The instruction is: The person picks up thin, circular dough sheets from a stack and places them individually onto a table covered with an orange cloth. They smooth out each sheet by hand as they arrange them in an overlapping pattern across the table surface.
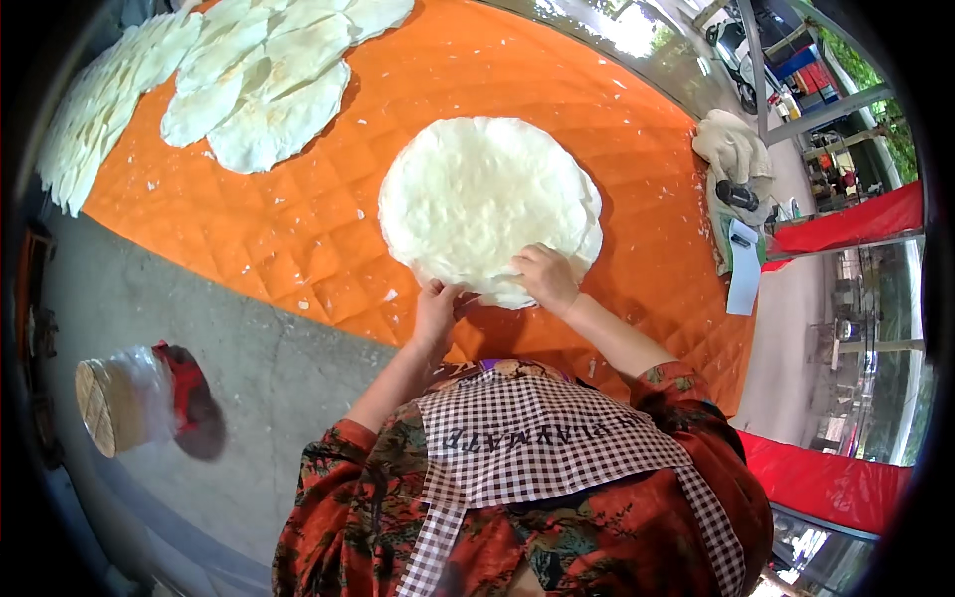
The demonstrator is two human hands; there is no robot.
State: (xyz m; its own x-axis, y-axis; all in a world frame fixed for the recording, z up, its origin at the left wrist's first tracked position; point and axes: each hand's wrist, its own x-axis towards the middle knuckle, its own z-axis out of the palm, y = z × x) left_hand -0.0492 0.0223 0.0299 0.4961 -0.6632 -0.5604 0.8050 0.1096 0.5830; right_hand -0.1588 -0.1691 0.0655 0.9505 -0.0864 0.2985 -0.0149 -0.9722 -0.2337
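Observation:
A round stack of thin, pale flatbreads (484,189) lies on an orange quilted cloth in front of me. Its edges are uneven, and the top sheet is slightly wrinkled. At the stack's near edge, my left hand (436,310) is closed, with thumb and fingertips pinching the rim of a flatbread. My right hand (549,279) is at the near right edge, its bent fingers on the top sheet and closed at the rim. How many sheets the fingers hold is hidden.
The orange cloth (288,239) carries scattered white crumbs. More flatbreads (274,99) overlap at the far left, beside a long row of leaning ones (109,109). A bundled pale cloth (734,149) and a bluish-white strip (743,274) lie right. A plastic-wrapped round container (124,398) stands on the floor.

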